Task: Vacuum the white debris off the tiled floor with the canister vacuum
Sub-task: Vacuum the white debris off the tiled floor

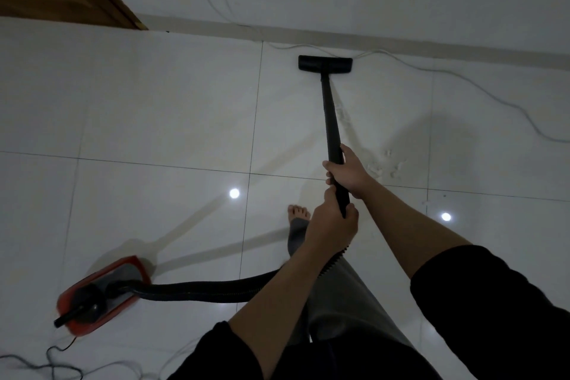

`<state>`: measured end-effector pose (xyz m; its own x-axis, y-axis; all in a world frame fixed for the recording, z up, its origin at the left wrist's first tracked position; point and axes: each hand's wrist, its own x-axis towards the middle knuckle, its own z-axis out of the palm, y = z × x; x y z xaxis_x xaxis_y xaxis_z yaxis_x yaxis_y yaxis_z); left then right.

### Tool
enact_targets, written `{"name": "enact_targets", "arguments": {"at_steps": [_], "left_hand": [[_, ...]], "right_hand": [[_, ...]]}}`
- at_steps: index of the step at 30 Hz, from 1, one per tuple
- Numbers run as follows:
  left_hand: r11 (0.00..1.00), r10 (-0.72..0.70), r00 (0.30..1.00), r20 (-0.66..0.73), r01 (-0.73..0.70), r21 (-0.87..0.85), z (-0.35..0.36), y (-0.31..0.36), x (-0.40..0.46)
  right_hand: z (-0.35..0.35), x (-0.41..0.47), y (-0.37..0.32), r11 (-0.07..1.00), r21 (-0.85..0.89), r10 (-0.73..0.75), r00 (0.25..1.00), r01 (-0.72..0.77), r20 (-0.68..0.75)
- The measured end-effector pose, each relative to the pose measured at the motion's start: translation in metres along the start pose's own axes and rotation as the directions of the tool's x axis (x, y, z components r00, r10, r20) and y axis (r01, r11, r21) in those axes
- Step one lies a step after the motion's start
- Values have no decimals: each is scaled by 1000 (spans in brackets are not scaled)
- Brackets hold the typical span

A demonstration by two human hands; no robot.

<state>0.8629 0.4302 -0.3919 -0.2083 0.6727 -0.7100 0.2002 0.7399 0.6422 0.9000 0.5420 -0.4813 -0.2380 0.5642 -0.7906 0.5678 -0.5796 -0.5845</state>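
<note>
Fingers of the right hand [347, 174] curl round the black wand [331, 120] on its upper part, and those of the left hand [331, 224] wrap the same wand just below, where the ribbed hose [216, 287] joins; both grips look firm. From these hands the wand's long axis runs up and away, tilting slightly left, to the floor head [325, 64], which lies flat on the tiled floor [154, 108] with its broad side facing the skirting.

Risk lies right there: a white cable [401, 62] trails along the wall just behind the head (touching or not, I cannot tell), and a further push could snag it or suck it in. White debris [382, 165] sits to the right of the wand, beside the right hand, well apart from the head, so a straight stroke would likely miss it. Behind, the hose leads left to the red canister [101, 296]; a hard tug might drag it across its own dark cord [55, 358].
</note>
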Motion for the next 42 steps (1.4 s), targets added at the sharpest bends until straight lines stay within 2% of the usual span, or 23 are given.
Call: {"name": "enact_targets", "arguments": {"at_steps": [9,16,21,28,42], "left_hand": [[995,-24,1000,2,23,96,13,1,-29],[997,4,1000,16,-6,83,26,-18,-66],[999,47,999,18,-47,24,38,-39,-91],[995,92,995,25,-92,31,53,-61,-136],[997,69,997,24,-69,25,95,-114,-204]], "right_hand": [[-8,-26,24,999,31,40,999,-39,-31],[0,-59,53,999,40,2,999,-1,-34],[6,-86,73,998,68,14,1000,-12,-23],[13,-126,102,996,92,25,999,-22,-23],[24,-183,177,992,113,61,998,-61,6]]}}
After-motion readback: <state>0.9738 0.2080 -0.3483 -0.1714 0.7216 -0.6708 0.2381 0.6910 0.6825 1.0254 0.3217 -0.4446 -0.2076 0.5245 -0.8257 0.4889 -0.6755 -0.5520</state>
